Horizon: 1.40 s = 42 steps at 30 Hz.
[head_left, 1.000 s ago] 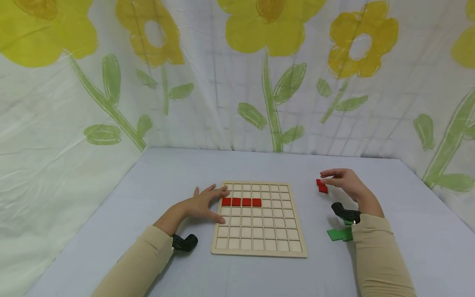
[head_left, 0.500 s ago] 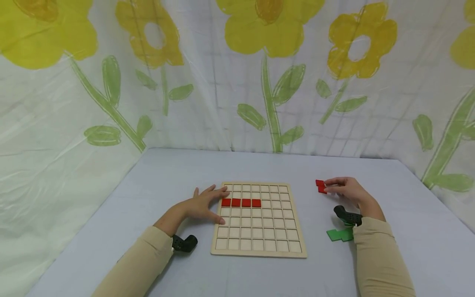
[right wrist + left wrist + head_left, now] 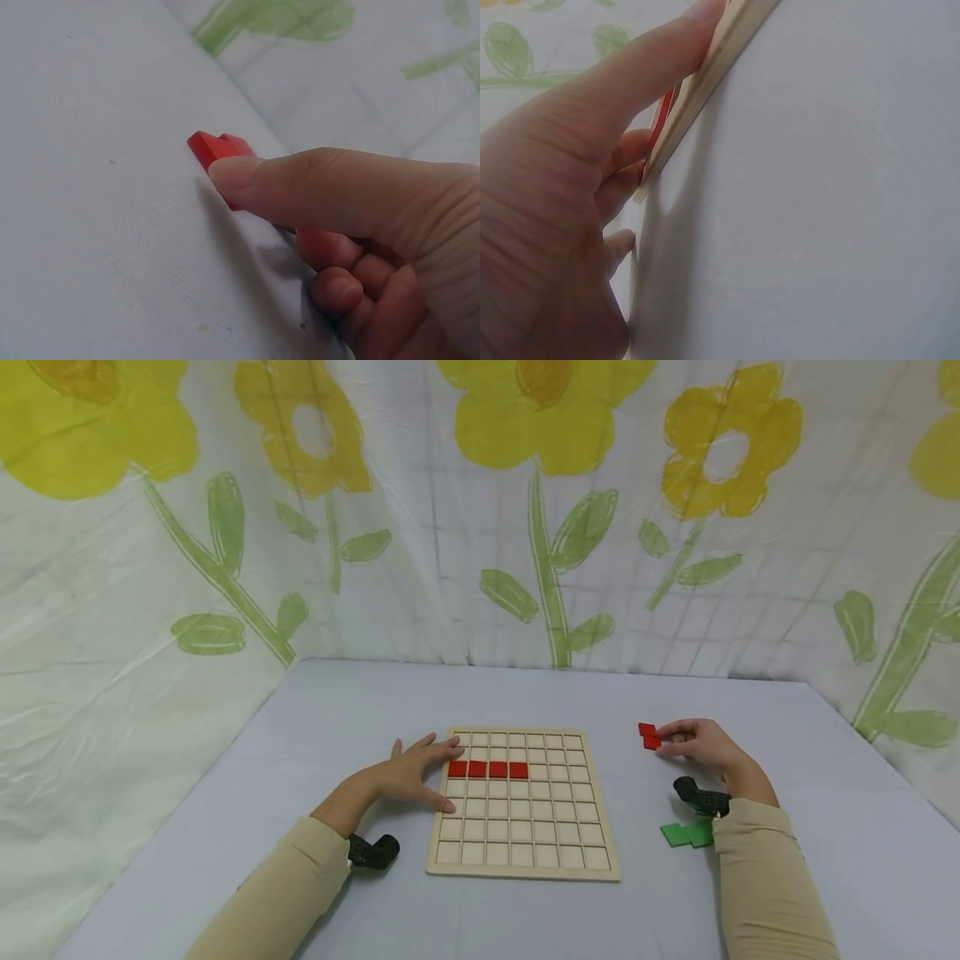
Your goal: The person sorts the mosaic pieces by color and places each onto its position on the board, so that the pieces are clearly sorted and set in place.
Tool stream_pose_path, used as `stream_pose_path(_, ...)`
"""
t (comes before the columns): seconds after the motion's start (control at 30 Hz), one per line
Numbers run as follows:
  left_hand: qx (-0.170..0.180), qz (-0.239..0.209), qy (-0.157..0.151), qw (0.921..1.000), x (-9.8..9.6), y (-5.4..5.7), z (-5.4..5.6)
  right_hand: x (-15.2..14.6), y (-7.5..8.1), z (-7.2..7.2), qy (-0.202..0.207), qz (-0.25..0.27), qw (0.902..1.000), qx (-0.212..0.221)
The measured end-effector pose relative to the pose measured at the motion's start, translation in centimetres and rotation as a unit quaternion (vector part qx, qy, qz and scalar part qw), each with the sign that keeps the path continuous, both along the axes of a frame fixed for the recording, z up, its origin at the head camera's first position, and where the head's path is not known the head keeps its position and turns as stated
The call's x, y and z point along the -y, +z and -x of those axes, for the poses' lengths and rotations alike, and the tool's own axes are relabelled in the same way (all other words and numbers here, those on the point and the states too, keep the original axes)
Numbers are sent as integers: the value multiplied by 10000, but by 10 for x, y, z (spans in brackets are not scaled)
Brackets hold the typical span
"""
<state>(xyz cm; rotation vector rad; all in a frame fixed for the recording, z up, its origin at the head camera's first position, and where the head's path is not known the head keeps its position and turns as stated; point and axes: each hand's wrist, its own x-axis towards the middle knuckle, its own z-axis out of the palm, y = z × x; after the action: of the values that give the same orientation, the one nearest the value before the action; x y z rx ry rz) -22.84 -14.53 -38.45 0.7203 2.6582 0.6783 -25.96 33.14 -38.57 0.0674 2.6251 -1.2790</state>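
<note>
A wooden board with a grid of square cells lies on the table, and red square tiles fill the left part of one row. My left hand is spread across the board's left edge, thumb and fingertips on the frame. Off to the right, my right hand pinches a red tile by its near right side. Another red tile lies against it on the far side. In the right wrist view, the thumb covers part of the pinched red tile.
Green tiles lie on the table right of the board, partly hidden by the right sleeve. Black wrist cameras sit on both wrists. A curtain painted with yellow flowers hangs behind the table's far edge.
My right hand has come down and slightly toward me, and its fingers have closed on the nearer red tile. My left hand and the board stay in place.
</note>
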Motion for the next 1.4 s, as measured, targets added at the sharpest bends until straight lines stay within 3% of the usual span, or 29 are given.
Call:
stream_pose_path(0.4,29,1,18,10000,0,-2,-1,2,-7,1,44,-124,9998,-176)
stream_pose_path(1.4,3,139,30,9999,-1,0,0,9,2,-5,305,-476,9974,-443)
